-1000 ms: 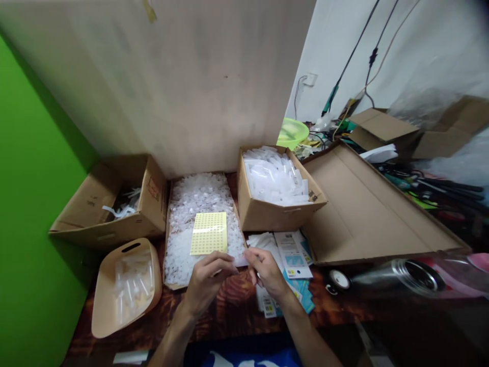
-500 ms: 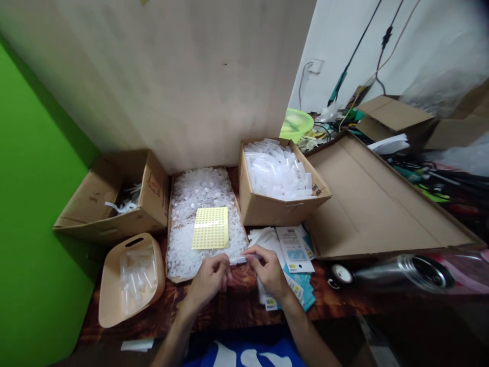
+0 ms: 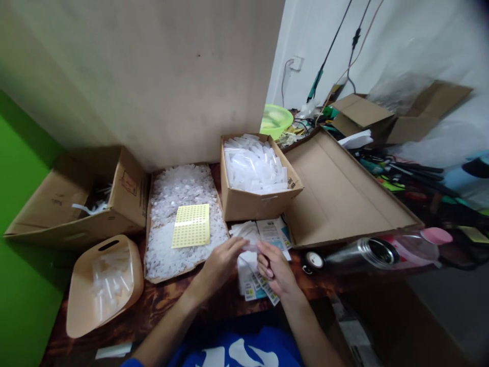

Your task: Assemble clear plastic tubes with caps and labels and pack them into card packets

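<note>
Between my two hands is a small clear plastic tube (image 3: 251, 247), blurred and partly covered by fingers. My left hand (image 3: 221, 261) has its fingertips closed on the tube's left end. My right hand (image 3: 276, 268) pinches the right end, its other fingers curled in. Both hands are above the printed packaging cards (image 3: 250, 293), which lie partly hidden beneath them. Left of my hands, a yellow sheet of small round stickers (image 3: 191, 226) rests on a shallow cardboard tray (image 3: 179, 278) heaped with small whitish translucent pieces.
Behind the cards stands a cardboard box (image 3: 248, 205) full of clear tubes. A beige bin (image 3: 74, 306) with several tubes and an open carton (image 3: 57, 224) are at left. To the right lie a large cardboard lid (image 3: 344, 199), a steel flask (image 3: 351, 256) and a pink-capped bottle (image 3: 416, 247).
The view has swung right, so the boxes appear further left. My hands have moved right, over the cards, with the tube still between them. My left fingers are straighter than before.
</note>
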Available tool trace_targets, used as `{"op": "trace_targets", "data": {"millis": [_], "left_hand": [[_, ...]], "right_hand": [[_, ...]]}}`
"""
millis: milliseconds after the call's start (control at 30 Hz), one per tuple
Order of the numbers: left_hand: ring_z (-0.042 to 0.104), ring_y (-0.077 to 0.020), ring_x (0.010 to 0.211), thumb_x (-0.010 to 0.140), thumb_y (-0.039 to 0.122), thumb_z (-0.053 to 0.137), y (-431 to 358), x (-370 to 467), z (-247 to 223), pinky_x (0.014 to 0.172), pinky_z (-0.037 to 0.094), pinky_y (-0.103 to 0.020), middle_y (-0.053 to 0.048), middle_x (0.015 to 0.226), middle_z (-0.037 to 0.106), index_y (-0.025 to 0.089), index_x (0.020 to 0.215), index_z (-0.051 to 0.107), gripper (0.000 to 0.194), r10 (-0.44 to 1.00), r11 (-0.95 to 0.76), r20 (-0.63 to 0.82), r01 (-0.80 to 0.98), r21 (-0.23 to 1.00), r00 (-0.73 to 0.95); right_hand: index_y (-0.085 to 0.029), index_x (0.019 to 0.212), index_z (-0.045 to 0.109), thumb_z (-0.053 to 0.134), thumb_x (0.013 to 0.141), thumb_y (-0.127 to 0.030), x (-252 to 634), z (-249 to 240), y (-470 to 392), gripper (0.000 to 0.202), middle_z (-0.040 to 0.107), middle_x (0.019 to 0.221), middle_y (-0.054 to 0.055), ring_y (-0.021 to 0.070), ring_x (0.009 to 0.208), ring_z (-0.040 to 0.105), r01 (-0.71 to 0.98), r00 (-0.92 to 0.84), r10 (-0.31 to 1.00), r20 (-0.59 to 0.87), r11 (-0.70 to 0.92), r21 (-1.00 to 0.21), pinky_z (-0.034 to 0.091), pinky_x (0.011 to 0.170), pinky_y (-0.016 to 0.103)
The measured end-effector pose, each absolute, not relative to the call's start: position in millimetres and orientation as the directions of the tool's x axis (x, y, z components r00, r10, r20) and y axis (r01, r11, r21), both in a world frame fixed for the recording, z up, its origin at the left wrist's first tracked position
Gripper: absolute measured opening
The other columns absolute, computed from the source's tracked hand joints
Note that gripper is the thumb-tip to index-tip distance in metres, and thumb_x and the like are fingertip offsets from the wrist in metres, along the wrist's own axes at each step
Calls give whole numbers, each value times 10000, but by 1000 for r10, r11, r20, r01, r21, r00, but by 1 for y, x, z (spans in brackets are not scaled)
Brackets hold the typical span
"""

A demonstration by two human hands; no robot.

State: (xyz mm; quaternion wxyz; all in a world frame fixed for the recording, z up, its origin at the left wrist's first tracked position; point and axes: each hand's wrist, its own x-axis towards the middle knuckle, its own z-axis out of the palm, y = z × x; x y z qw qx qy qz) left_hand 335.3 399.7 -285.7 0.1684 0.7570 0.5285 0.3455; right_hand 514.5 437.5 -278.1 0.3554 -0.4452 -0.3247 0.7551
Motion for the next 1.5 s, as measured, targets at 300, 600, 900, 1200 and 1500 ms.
{"op": "trace_targets", "data": {"millis": [300,600,900,1200,1500], "left_hand": [[514,-411,1326,852,474,720,440,432,-304,1067,414,-571,-291,1388,559,76,1332,512,658,909,-414,242,810,415,340],[643,-270,1217,981,56,401,415,394,-307,964,524,-391,-177,1305,674,106,1386,520,425,837,-528,382,764,371,392],[690,-206,914,899,348,683,382,316,-275,853,548,-312,-67,953,730,185,990,762,203,792,-19,221,339,940,-569],[701,-139,634,525,449,949,338,287,-258,600,585,-226,-38,830,767,123,895,729,539,583,-63,-391,-520,852,-712],[524,-79,447,624,472,892,321,284,-261,346,390,-148,10,589,652,100,847,688,479,705,166,-461,-508,846,-539]], "right_hand": [[-193,1021,738,747,863,-382,563,-255,430,246,703,812,33,166,666,639,115,205,961,187,166,-979,538,607,266],[-194,1033,711,750,861,-322,581,-261,426,218,645,745,5,144,604,603,7,191,954,229,232,-973,502,572,270],[-189,1041,682,791,824,-336,556,-268,440,284,633,669,-14,137,571,587,-120,177,975,137,160,-980,478,572,261],[-221,1027,697,759,856,-322,508,-270,435,209,620,718,-19,131,584,581,-114,-23,996,92,88,-989,471,561,251],[-238,1060,676,793,831,-317,489,-273,438,269,745,937,46,182,750,708,-238,-324,945,41,-40,-970,578,669,280]]}}
